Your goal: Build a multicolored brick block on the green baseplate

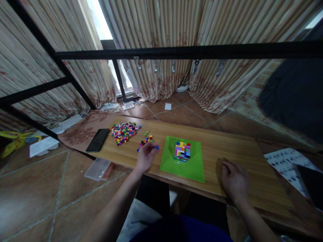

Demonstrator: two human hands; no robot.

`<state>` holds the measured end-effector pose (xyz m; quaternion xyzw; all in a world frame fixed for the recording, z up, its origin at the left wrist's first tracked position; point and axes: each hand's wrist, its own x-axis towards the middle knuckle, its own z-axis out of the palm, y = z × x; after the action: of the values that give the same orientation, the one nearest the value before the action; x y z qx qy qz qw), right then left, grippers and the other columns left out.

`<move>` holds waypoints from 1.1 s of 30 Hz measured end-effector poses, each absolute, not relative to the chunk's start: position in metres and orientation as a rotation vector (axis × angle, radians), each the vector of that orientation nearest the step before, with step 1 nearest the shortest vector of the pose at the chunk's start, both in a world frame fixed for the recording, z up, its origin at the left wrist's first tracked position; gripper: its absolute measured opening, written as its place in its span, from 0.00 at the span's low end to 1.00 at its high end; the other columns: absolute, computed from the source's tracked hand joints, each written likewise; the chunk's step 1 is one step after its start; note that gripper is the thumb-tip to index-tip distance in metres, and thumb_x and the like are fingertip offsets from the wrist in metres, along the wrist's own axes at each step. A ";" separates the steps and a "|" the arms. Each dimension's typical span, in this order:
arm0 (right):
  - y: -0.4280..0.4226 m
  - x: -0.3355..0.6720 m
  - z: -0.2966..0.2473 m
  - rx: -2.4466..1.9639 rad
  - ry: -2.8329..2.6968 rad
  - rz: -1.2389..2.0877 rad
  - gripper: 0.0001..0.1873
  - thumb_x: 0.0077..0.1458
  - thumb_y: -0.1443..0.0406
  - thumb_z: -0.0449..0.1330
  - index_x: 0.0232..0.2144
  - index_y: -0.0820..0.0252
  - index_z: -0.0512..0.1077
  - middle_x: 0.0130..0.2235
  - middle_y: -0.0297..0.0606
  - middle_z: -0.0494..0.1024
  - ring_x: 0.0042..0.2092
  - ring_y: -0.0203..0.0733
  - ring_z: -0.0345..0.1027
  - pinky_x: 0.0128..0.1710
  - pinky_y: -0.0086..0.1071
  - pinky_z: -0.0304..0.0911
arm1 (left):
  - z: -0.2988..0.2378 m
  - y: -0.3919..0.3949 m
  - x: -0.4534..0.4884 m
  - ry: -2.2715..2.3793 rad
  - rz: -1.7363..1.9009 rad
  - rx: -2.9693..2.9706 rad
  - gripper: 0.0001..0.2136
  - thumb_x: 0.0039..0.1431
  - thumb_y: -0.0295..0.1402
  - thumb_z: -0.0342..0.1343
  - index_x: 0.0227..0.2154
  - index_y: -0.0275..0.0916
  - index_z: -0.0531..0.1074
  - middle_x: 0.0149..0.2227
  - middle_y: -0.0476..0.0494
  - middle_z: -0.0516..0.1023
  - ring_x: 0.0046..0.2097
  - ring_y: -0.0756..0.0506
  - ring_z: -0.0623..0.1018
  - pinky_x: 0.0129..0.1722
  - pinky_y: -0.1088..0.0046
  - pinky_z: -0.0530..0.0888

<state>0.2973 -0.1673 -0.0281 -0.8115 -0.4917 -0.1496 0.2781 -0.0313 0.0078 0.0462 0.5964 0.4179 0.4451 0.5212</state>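
My left hand [147, 155] pinches a small blue toy brick [157, 147] between thumb and fingertips. It hovers just left of a green baseplate [168, 164]. A many-coloured block of toy bricks [182, 150] stands near the middle of that plate. Right behind my left hand lies a small cluster of loose bricks [150, 137], partly hidden by the fingers. My right hand [235, 179] rests on the wooden table to the right of the baseplate, its fingers curled in, with nothing visible in them.
A large pile of mixed bricks [123, 132] lies on the table's left part, beside a black phone [98, 140]. Below that edge, a clear plastic box [97, 169] sits on the tiled floor. Black metal bars [161, 53] cross in front of the curtains. A printed sheet [290, 166] lies far right.
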 end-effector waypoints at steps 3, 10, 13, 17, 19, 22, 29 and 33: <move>-0.167 0.297 -0.029 -2.161 -1.330 -0.420 0.20 0.57 0.60 0.48 0.39 0.66 0.76 0.41 0.51 0.76 0.43 0.50 0.67 0.47 0.45 0.62 | 0.049 0.000 -0.010 0.909 1.036 1.308 0.06 0.47 0.31 0.60 0.29 0.37 0.72 0.27 0.50 0.75 0.30 0.51 0.74 0.32 0.75 0.71; -0.167 0.297 -0.031 -2.140 -1.319 -0.435 0.19 0.57 0.61 0.49 0.38 0.65 0.76 0.42 0.51 0.76 0.44 0.50 0.67 0.48 0.45 0.62 | 0.040 0.008 0.025 0.867 1.052 1.493 0.05 0.51 0.33 0.60 0.30 0.39 0.77 0.28 0.49 0.77 0.29 0.51 0.73 0.30 0.75 0.70; -0.167 0.295 -0.029 -2.141 -1.309 -0.428 0.18 0.57 0.61 0.49 0.38 0.65 0.76 0.41 0.50 0.76 0.44 0.49 0.67 0.47 0.44 0.62 | 0.038 0.013 0.032 0.830 1.097 1.595 0.06 0.54 0.32 0.58 0.33 0.39 0.78 0.34 0.46 0.79 0.35 0.49 0.75 0.37 0.72 0.72; -0.167 0.295 -0.027 -2.136 -1.302 -0.413 0.18 0.57 0.61 0.49 0.38 0.64 0.76 0.41 0.50 0.76 0.44 0.50 0.67 0.47 0.45 0.63 | 0.041 0.012 0.036 0.794 1.111 1.766 0.07 0.56 0.30 0.56 0.35 0.42 0.79 0.35 0.45 0.79 0.36 0.49 0.76 0.39 0.71 0.73; -0.167 0.295 -0.028 -2.134 -1.306 -0.414 0.18 0.57 0.61 0.49 0.38 0.63 0.76 0.41 0.49 0.76 0.44 0.50 0.67 0.48 0.45 0.62 | 0.042 0.011 0.036 0.770 1.111 1.825 0.07 0.57 0.30 0.56 0.34 0.42 0.79 0.35 0.45 0.78 0.36 0.49 0.76 0.39 0.71 0.73; -0.166 0.296 -0.029 -2.142 -1.307 -0.423 0.18 0.57 0.61 0.49 0.38 0.64 0.76 0.40 0.50 0.76 0.44 0.50 0.67 0.48 0.45 0.62 | 0.039 0.013 0.036 0.742 1.136 1.845 0.06 0.58 0.31 0.56 0.33 0.42 0.79 0.35 0.44 0.77 0.37 0.49 0.76 0.39 0.71 0.73; -0.166 0.297 -0.029 -2.146 -1.300 -0.400 0.19 0.57 0.60 0.49 0.38 0.63 0.76 0.41 0.50 0.76 0.44 0.50 0.67 0.47 0.45 0.61 | 0.033 0.016 0.039 0.750 1.166 1.853 0.06 0.58 0.32 0.57 0.32 0.43 0.80 0.35 0.45 0.76 0.37 0.49 0.75 0.38 0.72 0.72; -0.166 0.296 -0.028 -2.147 -1.296 -0.408 0.19 0.57 0.60 0.49 0.38 0.63 0.76 0.40 0.49 0.76 0.43 0.50 0.66 0.47 0.45 0.62 | 0.036 0.013 0.041 0.764 1.166 1.816 0.06 0.58 0.32 0.57 0.31 0.43 0.80 0.34 0.45 0.75 0.36 0.49 0.74 0.37 0.73 0.72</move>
<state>0.2959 -0.1661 -0.0280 -0.8073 -0.4871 -0.1533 0.2959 0.0408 0.0127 0.0358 0.7223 0.3038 0.4638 0.4135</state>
